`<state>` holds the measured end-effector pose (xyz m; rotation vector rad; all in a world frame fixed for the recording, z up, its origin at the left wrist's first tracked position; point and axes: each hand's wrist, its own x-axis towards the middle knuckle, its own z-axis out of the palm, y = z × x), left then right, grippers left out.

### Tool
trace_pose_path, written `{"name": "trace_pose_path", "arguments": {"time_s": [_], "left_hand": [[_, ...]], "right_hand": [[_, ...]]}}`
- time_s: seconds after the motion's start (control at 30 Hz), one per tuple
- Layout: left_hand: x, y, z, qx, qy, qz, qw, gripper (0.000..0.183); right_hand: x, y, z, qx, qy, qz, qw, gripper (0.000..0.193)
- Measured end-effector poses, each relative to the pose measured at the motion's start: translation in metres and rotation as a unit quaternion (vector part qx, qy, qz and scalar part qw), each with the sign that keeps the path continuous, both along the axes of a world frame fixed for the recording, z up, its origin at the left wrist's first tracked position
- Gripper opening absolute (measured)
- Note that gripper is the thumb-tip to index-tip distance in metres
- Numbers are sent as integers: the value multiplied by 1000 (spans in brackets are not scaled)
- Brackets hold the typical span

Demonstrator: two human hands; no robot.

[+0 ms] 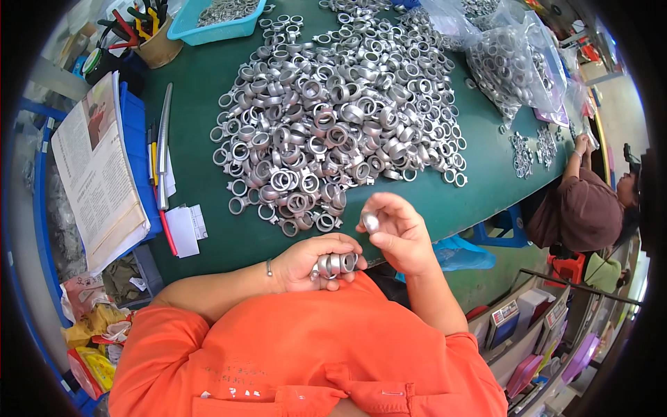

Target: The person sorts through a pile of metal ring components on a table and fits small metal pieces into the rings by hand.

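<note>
My left hand (295, 264) is closed around several silver metal rings (335, 265) stacked side by side, just in front of the table's near edge. Slightly higher and to the right, my right hand (406, 240) pinches a single silver metal ring (370, 222) between thumb and fingers. Part of that ring is hidden by the fingers. Beyond both hands, a large heap of similar metal rings (333, 132), many with small lugs, spreads over the green table (198, 125).
Left on the table lie a tapered metal rod (164, 139), paper slips (183, 233) and a newspaper (97, 181). A blue tray (215, 31) and a tool pot (156, 47) stand behind. Bags of rings (507, 62) lie at the far right, near a co-worker (583, 201).
</note>
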<state>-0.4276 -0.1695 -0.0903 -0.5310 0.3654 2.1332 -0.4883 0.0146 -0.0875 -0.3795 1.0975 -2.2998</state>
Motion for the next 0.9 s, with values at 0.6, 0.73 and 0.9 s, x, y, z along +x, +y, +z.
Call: {"name": "trace_pose_path", "arguments": {"time_s": [0.6, 0.73, 0.9], "left_hand": [[-2, 1, 3, -17, 1, -8, 1000, 17], [-1, 0, 4, -27, -8, -6, 1000, 17], [0, 0, 3, -18, 11, -5, 1000, 18]], "right_hand": [[-19, -22, 5, 286, 20, -90, 954, 16], [-15, -40, 4, 450, 332, -97, 823, 17], [-15, -26, 1, 334, 320, -101, 881, 14]]}}
